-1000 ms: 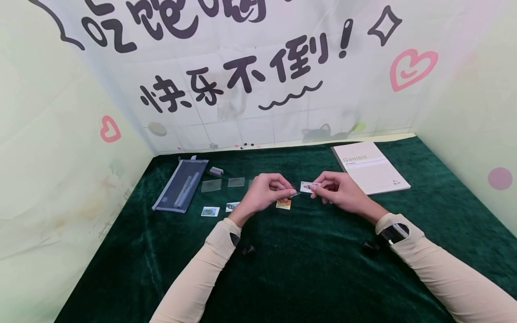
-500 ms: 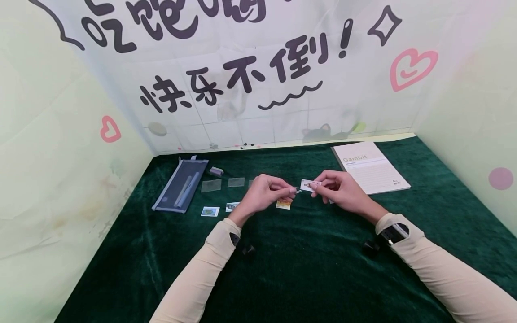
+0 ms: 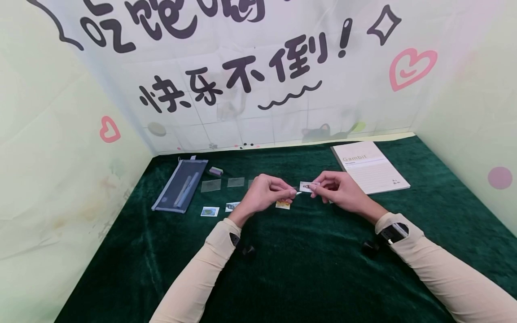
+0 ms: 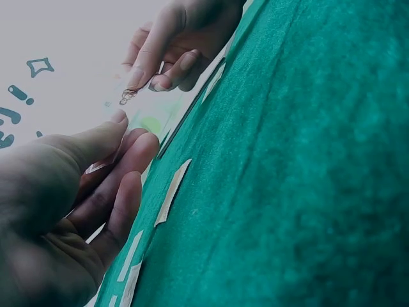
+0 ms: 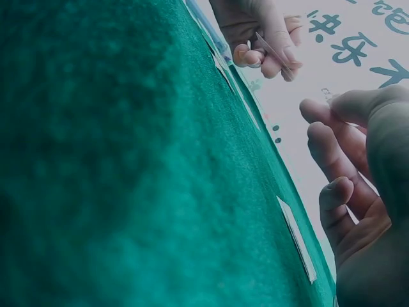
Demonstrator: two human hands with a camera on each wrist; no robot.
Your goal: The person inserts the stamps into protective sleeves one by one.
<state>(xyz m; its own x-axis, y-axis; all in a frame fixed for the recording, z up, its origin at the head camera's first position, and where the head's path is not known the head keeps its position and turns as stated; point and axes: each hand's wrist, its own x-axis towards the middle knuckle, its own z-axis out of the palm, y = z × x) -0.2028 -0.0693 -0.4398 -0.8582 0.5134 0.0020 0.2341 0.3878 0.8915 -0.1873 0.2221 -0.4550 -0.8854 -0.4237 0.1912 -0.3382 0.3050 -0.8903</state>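
Observation:
My left hand (image 3: 266,192) pinches a small clear plastic sleeve (image 5: 275,51) between thumb and fingers, its free edge pointing toward the other hand. Opposite, the right hand (image 3: 341,190) holds a small white picture card (image 3: 305,185) by its right end, thumb on top. A narrow gap separates card and sleeve in the head view. On the cloth below lie an orange picture card (image 3: 283,205), a blue-green one (image 3: 210,211), and another card (image 3: 231,207) partly hidden by the left wrist. A white edge of one more card shows under the right hand.
Behind the cards lie flat clear sleeves (image 3: 211,185), one partly covered by the left hand. A zip pouch with pens (image 3: 181,184) and an eraser (image 3: 216,171) are at the left; a notepad (image 3: 371,169) lies at back right. Green cloth (image 3: 307,269) covers the table.
Both hands stay almost in place. The picture card has shifted slightly down and toward the left hand since half a second ago, and the sleeve's tilt has changed a little.

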